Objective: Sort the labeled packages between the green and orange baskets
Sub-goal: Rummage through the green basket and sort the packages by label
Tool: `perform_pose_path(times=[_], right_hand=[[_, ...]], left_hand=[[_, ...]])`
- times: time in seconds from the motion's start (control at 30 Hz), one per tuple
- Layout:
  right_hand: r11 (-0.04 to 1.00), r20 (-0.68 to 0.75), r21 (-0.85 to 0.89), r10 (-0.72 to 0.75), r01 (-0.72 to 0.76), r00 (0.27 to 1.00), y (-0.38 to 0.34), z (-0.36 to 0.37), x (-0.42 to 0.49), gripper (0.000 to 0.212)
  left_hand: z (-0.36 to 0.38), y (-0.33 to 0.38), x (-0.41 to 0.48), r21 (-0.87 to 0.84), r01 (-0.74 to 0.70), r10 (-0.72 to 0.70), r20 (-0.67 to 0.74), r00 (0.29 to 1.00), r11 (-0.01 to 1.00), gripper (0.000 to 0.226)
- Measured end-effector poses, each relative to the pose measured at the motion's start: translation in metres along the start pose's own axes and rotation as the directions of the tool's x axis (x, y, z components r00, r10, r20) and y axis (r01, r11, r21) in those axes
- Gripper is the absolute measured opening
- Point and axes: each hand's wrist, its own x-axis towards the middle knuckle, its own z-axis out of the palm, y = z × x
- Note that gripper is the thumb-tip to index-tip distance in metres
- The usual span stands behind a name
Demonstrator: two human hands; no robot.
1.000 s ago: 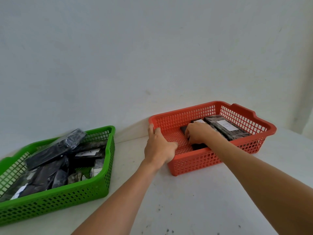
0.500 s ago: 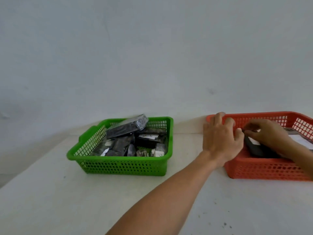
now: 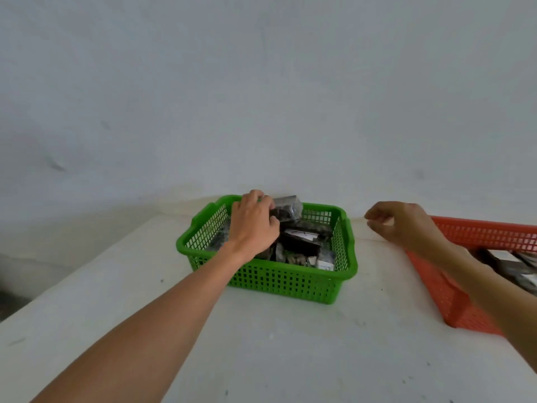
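Note:
A green basket [image 3: 279, 282] stands at the middle of the white table, filled with several dark wrapped packages, some with white labels [image 3: 300, 235]. My left hand [image 3: 254, 221] reaches into it and closes its fingers on the top package [image 3: 287, 209], a grey-black plastic-wrapped one resting at the basket's far side. The orange basket [image 3: 482, 235] sits at the right edge, partly cut off, with labeled packages [image 3: 514, 267] inside. My right hand [image 3: 404, 223] hovers between the two baskets, above the orange basket's near-left corner, with fingers loosely curled and nothing in it.
The white table [image 3: 261, 344] runs back to a plain pale wall [image 3: 261, 97]. Its left edge slants from the far left corner toward the bottom left, with dark floor beyond.
My view swung left, bringing the green basket to the centre. My left hand left the orange basket's rim and went onto the top package in the green basket. My right hand lifted out of the orange basket, empty.

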Motion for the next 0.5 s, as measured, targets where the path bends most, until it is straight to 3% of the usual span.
perform_pose_path(times=[0.13,0.23,0.37,0.5], right_hand=[[0.998,0.238,0.010,-0.066,0.065,0.969,-0.049,0.037,0.024,0.004],[0.998,0.441,-0.022,-0.035,0.050,0.897,-0.078,0.073,0.037,0.020],[0.988,0.557,-0.129,0.145,-0.088,0.818,-0.108,0.107,0.048,0.060],[0.936,0.596,0.001,0.282,-0.351,0.752,-0.133,0.128,0.055,0.072]], left_hand=[[-0.010,-0.059,-0.009,0.061,0.123,-0.125,0.036,0.991,0.991,0.026],[-0.009,-0.073,-0.013,-0.108,0.251,-0.249,0.034,0.968,0.962,0.028],[-0.006,-0.073,-0.017,-0.329,0.347,-0.370,-0.009,0.929,0.878,0.027],[-0.009,-0.073,-0.023,-0.389,0.305,-0.374,-0.114,0.920,0.869,0.024]])
